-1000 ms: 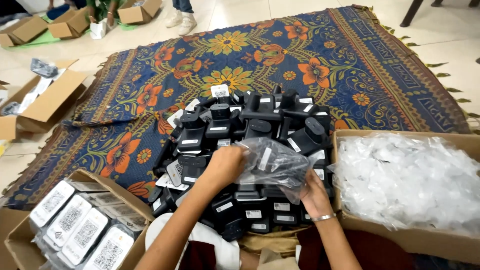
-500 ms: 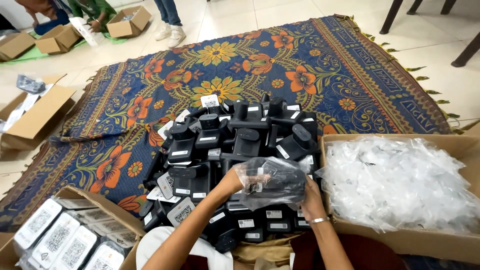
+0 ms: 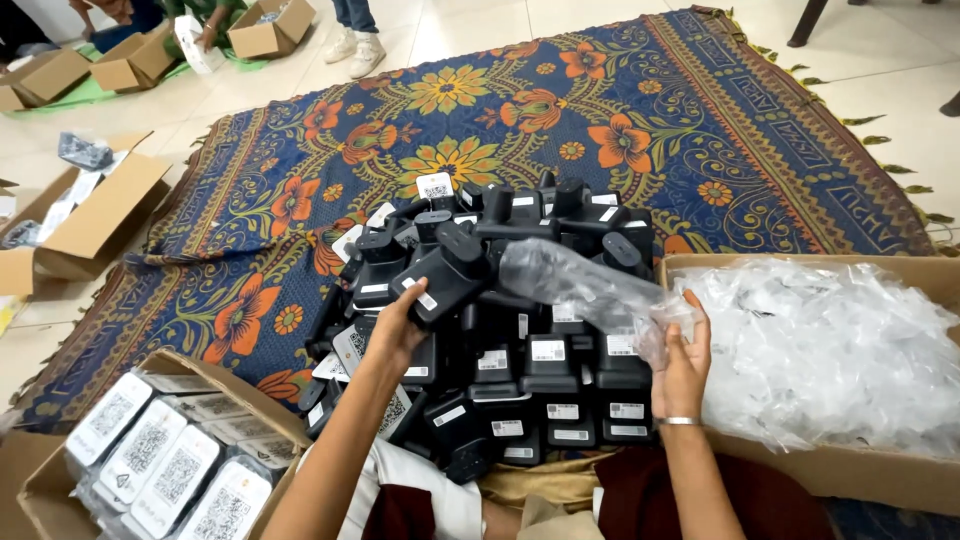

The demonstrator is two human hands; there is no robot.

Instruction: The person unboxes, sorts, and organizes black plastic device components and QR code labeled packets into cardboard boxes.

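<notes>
Underneath everything, a blue patterned rug (image 3: 560,130) with orange and yellow flowers is spread over a pale tiled floor (image 3: 880,70). At the right, a cardboard box (image 3: 900,480) is seen filled with crumpled clear plastic bags (image 3: 820,350). At the lower left, a second cardboard box (image 3: 40,480) is packed with bagged units showing white labels (image 3: 150,455), stood in rows. An opened, flattened carton (image 3: 85,215) is laid at the left edge on the floor, and further cartons (image 3: 265,30) are set at the top left, where other people's legs and shoes (image 3: 355,50) are partly visible.

On the middle of the rug, just in front of the person, a heap of black devices (image 3: 520,330) is piled, many bearing small white stickers; the nearer ones are lined up side by side.

One black device (image 3: 440,275) is gripped by the left hand (image 3: 395,325), whose fingers are closed around its lower end; it is held tilted just above the left part of the heap. A clear plastic bag (image 3: 590,285) is held by the right hand (image 3: 685,365), fingers pinched together on its lower right end beside the box of bags, while the bag's other end is stretched toward the held device. Whether the bag and the device are touching cannot be told. A thin bangle (image 3: 680,421) is worn on the right wrist.
</notes>
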